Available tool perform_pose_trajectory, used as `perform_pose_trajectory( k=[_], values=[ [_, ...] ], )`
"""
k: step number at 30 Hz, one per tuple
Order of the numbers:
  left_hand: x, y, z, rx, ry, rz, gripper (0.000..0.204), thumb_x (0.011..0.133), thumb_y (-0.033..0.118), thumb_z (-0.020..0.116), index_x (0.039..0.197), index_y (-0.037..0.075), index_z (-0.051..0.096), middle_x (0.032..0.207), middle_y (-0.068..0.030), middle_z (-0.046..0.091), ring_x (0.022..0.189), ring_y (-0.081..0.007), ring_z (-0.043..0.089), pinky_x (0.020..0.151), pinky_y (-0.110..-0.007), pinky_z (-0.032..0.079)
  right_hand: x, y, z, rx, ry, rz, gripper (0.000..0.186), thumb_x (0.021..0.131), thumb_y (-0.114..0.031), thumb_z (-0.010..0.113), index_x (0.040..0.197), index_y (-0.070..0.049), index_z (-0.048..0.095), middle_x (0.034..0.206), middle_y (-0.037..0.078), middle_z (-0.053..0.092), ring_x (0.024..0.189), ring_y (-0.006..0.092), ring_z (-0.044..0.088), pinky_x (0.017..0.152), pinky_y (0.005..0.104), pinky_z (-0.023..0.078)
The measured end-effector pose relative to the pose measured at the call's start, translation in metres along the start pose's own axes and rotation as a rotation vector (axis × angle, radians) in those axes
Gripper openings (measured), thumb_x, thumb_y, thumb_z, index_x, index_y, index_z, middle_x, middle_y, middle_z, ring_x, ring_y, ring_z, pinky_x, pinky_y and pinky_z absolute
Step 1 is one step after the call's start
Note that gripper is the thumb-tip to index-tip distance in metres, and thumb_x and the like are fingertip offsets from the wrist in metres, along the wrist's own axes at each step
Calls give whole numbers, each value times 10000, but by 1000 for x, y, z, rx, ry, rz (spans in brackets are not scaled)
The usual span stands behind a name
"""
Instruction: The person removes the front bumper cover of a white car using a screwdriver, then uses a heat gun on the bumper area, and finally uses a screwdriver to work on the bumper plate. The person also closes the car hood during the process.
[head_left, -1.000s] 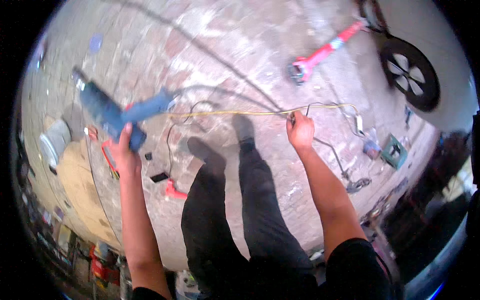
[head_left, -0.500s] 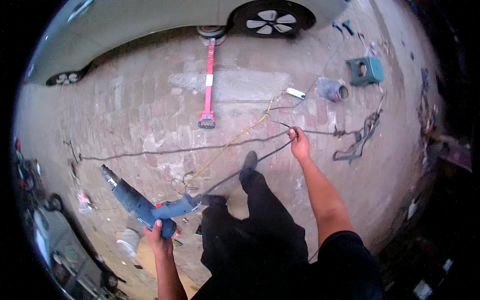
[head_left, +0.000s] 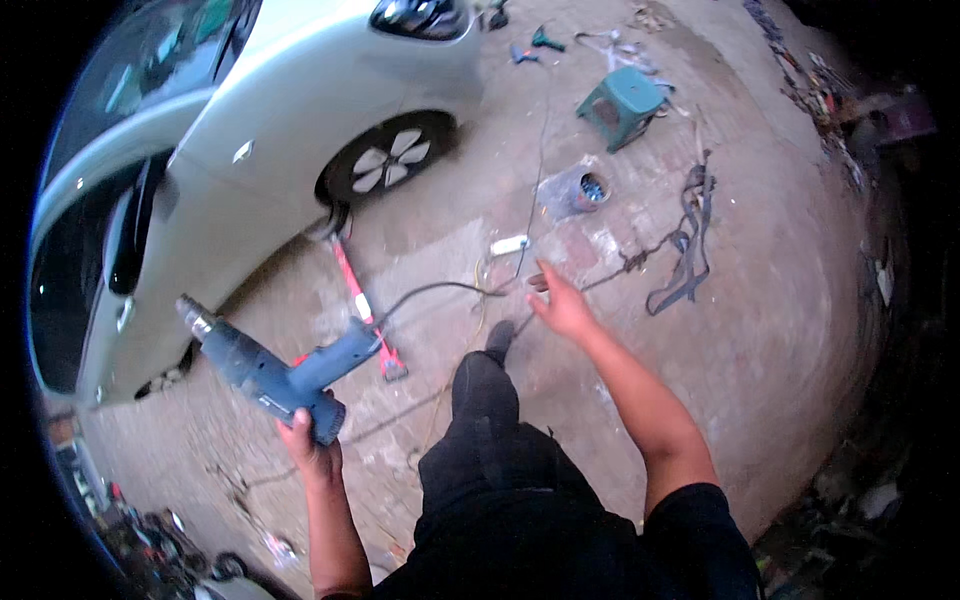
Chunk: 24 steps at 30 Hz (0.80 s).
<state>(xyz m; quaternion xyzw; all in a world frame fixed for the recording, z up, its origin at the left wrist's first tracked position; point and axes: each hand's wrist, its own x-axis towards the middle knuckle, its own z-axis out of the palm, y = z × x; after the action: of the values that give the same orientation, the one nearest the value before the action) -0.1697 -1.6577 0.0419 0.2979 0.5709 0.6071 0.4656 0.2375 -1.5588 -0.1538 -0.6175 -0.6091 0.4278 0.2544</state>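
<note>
A blue heat gun (head_left: 262, 372) with a metal nozzle points up and to the left. My left hand (head_left: 312, 448) is closed around its rear end, thumb on top. The gun's handle sticks out to the right, and a black cord (head_left: 432, 288) runs from the handle's end toward the middle. My right hand (head_left: 562, 305) reaches forward with its fingers apart and nothing in them. Just beyond those fingers lies a white power strip (head_left: 510, 245) on the ground, with a yellow cable and a dark cable beside it.
A silver car (head_left: 320, 90) fills the upper left, with a red-handled floor jack (head_left: 352, 282) at its side. On the right are a can (head_left: 585, 192), a green stool (head_left: 635, 98) and a dark strap (head_left: 692, 250) tied to a rope. A blue tool and a green one lie farther off.
My view has turned left and up, bringing more of the car in. My right hand has let go of the black cord. The heat gun stays in my left hand, now raised.
</note>
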Motion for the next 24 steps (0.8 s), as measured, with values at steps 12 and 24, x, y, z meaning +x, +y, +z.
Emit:
perform_pose_trajectory(
  k=[12,24],
  values=[
    [118,-36,362,794,-698,54,720,868,343,751,1380,-19,396,1216,-159,581,1123,-222,562,996,-377,436,87,-91,-124,-219,171,-215,876,663,-251,842,1397,-37,415,1359,197,513,1310,398,447,1116,502,322],
    [348,-136,597,912,-917,67,508,920,356,678,1290,30,556,1063,-140,643,1015,-256,627,903,-376,493,427,-16,-288,1733,330,508,320,933,-325,608,1059,-34,560,869,160,675,699,227,642,626,336,532]
  ],
)
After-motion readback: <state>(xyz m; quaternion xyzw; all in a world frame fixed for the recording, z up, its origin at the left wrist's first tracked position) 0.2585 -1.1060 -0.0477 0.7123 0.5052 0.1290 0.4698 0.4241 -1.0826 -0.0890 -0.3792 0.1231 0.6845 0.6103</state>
